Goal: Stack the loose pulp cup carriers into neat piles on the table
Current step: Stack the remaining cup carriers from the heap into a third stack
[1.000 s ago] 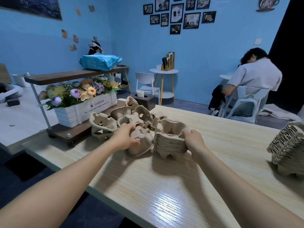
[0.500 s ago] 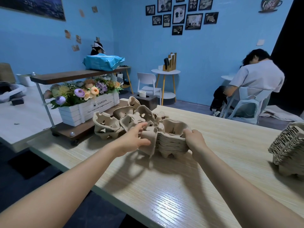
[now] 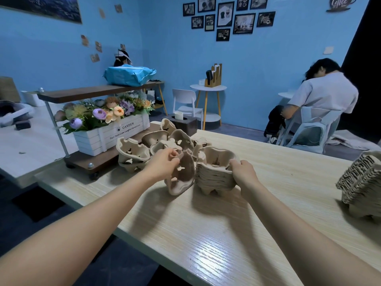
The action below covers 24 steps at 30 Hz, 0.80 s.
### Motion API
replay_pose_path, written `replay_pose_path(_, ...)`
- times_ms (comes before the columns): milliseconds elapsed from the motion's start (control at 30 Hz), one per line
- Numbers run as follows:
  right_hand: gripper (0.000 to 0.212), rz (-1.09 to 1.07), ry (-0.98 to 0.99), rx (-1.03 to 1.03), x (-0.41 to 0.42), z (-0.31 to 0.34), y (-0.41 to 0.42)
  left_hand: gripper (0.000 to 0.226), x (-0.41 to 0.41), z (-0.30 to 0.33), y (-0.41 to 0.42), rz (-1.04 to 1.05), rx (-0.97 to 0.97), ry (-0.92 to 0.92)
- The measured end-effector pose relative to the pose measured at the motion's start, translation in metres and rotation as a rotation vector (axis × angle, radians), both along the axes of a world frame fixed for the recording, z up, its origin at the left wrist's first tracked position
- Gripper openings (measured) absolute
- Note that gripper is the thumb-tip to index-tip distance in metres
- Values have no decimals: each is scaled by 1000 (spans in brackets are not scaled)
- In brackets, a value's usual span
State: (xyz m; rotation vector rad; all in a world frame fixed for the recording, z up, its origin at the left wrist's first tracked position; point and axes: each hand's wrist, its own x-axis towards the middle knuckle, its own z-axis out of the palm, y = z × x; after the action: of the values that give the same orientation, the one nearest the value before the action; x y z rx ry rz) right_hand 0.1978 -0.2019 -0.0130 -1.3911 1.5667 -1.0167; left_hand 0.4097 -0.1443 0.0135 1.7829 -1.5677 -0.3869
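Carrier (image 3: 181, 175) is standing on edge in the left hand (image 3: 164, 163)'s pinching grip, beside the stack (image 3: 214, 174) the right hand (image 3: 243, 172) is gripping on the tabletop (image 3: 206, 234).

On the table (image 3: 206, 234) a stack of cup carriers (image 3: 214, 174) stands before the person; the right hand (image 3: 242, 172) holds its right side; just left of it the left hand (image 3: 162, 164) holds a single carrier (image 3: 181, 176) tilted on edge; behind both lie loose carriers (image 3: 144, 151); left of these sits a flower box (image 3: 111, 135) on a low shelf (image 3: 90, 157); far right stands a second stack (image 3: 362, 182).
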Motion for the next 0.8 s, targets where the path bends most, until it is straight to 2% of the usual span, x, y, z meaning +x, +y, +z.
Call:
replay_pose_path(67,42,1,-5,5,1,0,0,6,10,1,4,63,-8,-144)
replay_pose_path(200,42,0,-19,20,1,2,2,8,21,1,10,103,-33,-168)
replay_pose_path(267,41,-6,-26,20,1,3,3,10,23,7,14,130,-106,-74)
replay_pose_path(400,44,-12,-7,16,1,5,5,8,24,31,21,198,-261,303)
replay_pose_path(533,37,-10,-15,18,1,6,7,14,5,50,25,84,-330,566)
replay_pose_path(633,25,1,-53,14,-1,7,8,7,-17,52,21,7,-299,658)
replay_pose_path(800,22,16,-147,69,-8,14,16,13,-45,40,9,-32,-247,660)
